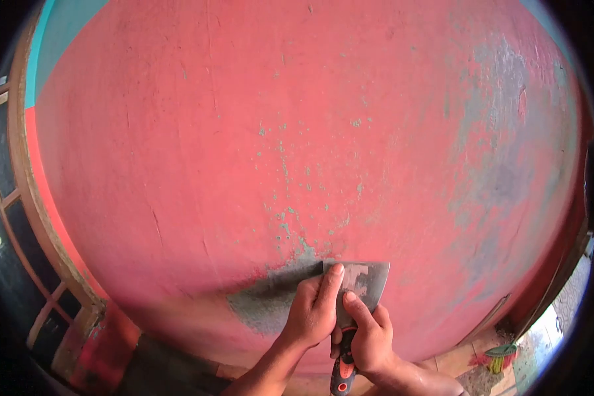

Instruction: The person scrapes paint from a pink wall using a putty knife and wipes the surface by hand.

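Both of my hands are on a wide-bladed scraper (376, 280) with a black and orange handle, its blade pointing up against the red wall (178, 165). My right hand (371, 340) wraps the handle, the thumb pressed along the base of the blade. My left hand (313, 309) grips from the left, its thumb lying on the blade face near the top left corner. Just left of the blade is a bared grey-green patch (264, 307) where the red paint is gone. Small greenish chips in the paint (284, 171) run up the wall above it.
A wooden-framed window (16, 198) with dark panes stands at the left. Worn, greyish-green paint (501, 158) covers the wall's right side. On the tiled floor (455, 360) at the lower right lies a red and green bristly thing (496, 358).
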`<state>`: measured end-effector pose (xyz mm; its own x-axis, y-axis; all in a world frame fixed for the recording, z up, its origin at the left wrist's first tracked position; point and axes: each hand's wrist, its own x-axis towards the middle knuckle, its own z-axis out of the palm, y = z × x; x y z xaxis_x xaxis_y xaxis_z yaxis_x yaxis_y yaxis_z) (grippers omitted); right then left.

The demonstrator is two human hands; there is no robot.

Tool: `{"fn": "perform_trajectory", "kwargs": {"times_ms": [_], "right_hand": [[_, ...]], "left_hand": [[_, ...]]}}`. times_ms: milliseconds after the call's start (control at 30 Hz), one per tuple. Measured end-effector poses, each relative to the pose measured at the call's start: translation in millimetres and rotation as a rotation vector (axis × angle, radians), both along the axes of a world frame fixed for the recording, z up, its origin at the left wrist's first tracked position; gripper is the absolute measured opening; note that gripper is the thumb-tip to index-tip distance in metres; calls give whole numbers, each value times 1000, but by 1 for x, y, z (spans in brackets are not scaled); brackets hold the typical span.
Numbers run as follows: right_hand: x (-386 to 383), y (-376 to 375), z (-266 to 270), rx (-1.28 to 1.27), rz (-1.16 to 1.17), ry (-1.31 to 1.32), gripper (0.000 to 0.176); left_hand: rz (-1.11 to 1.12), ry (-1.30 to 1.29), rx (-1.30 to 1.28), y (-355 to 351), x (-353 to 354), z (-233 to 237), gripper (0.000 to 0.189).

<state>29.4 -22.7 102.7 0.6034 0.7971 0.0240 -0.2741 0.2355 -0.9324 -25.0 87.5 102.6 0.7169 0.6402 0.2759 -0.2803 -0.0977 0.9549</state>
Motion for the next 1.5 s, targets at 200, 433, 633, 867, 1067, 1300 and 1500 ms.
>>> {"fn": "perform_trajectory", "kwargs": {"times_ms": [200,433,633,867,1067,1300,1500], "right_hand": [[-2,0,6,2,11,-18,40],[-1,4,9,10,4,-30,41],[0,0,-3,26,-3,9,39],[-2,-2,-14,28,-66,54,39],[-8,-3,-27,-74,-161,59,46],[10,-11,-17,-9,-50,-3,43],[7,-11,-18,-13,-81,-1,42]], "left_hand": [[33,-53,35,4,4,-8,53],[25,-39,-1,1,0,9,54],[-2,16,70,5,0,0,52],[15,-12,149,4,10,-13,50],[-15,116,182,-1,3,-19,53],[-16,53,161,-4,11,-11,52],[56,-86,316,3,23,-32,52]]}}
